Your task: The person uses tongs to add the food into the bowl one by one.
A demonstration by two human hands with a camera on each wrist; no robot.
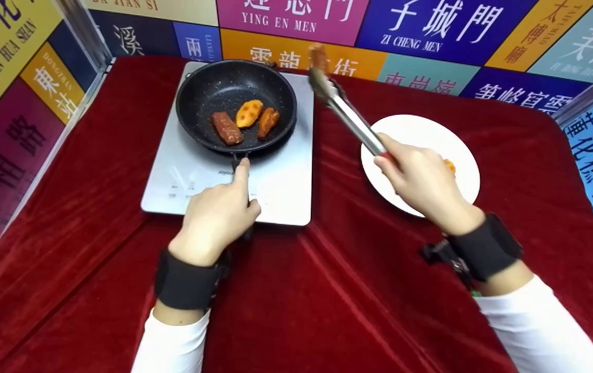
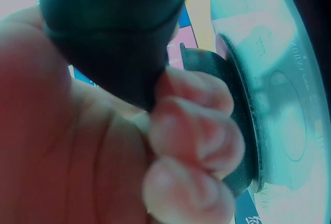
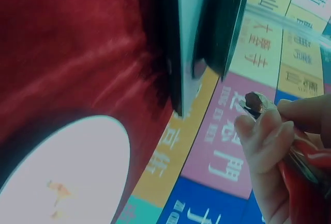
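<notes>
My left hand [image 1: 217, 215] grips the black handle [image 2: 111, 43] of a frying pan [image 1: 211, 98], its index finger stretched along the top. Three food pieces lie in the pan: a dark brown slab [image 1: 227, 128], a yellow piece with brown spots [image 1: 249, 113] and a reddish-brown piece [image 1: 268, 123]. Metal tongs [image 1: 350, 118] with red grips [image 3: 296, 195] are in my right hand [image 1: 425, 173], raised between pan and plate. At their tips is a blurred brown food piece [image 1: 319, 56]. Below that hand lies a white plate [image 1: 410, 127], with an orange-yellow food piece [image 1: 450, 167] partly hidden by the hand.
The pan sits on a silver flat cooktop [image 1: 286, 189] at the left of the table. A dark red cloth [image 1: 296, 305] covers the table, with folds in it. Colourful panels [image 1: 296, 20] with printed characters stand along the back and sides.
</notes>
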